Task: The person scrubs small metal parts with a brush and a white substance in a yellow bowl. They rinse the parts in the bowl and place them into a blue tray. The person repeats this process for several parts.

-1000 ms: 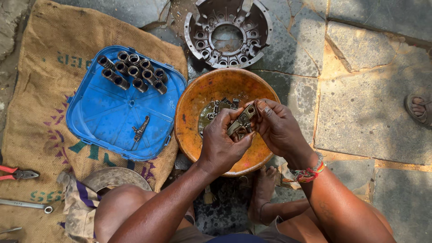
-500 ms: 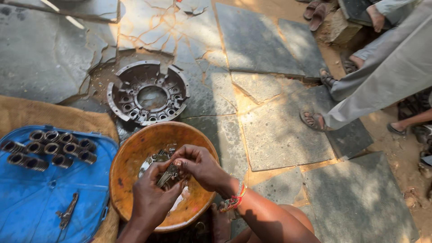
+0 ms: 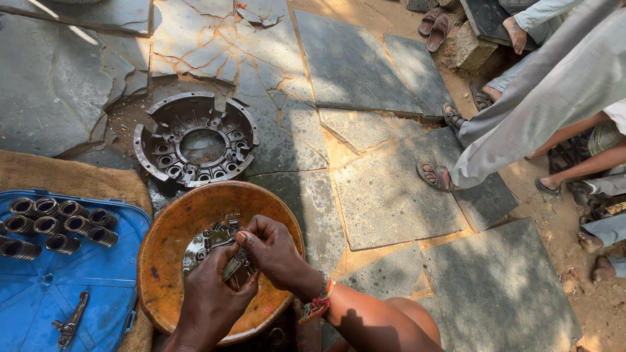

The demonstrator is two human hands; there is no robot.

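Metal part (image 3: 225,261), small, grey and greasy, is held over the orange bowl (image 3: 163,261) in the head view, between both hands. It is pinched by the fingers (image 3: 251,236) of the right hand (image 3: 277,254), thumb and forefinger pressed together on its upper end. The left hand (image 3: 212,300) is closed around it from below, fingers curled on the lower end. The exact shape of the part cannot be told; much is hidden by the hands.

A shiny round plate (image 3: 195,251) is seen lying in the bowl, under the hands, partly hidden. Whether other small pieces lie in the bowl cannot be told.

Progress, as judged: the large round metal housing (image 3: 195,145) is set on the stone floor (image 3: 385,195) just beyond the bowl, stripped, its pockets empty. A batch of coil springs (image 3: 55,225) is laid out in rows on the blue plastic lid (image 3: 85,287), left of the bowl, with a small lever piece (image 3: 68,319) lying apart near the lid's front edge. So the taking apart looks largely done; the part in hand appears to be under cleaning or inspection, and nothing is seen fitted back onto the housing yet.

Sacking (image 3: 72,179) is spread under the lid. Legs and sandalled feet (image 3: 433,176) of other people are seen at the right, well apart from the work.
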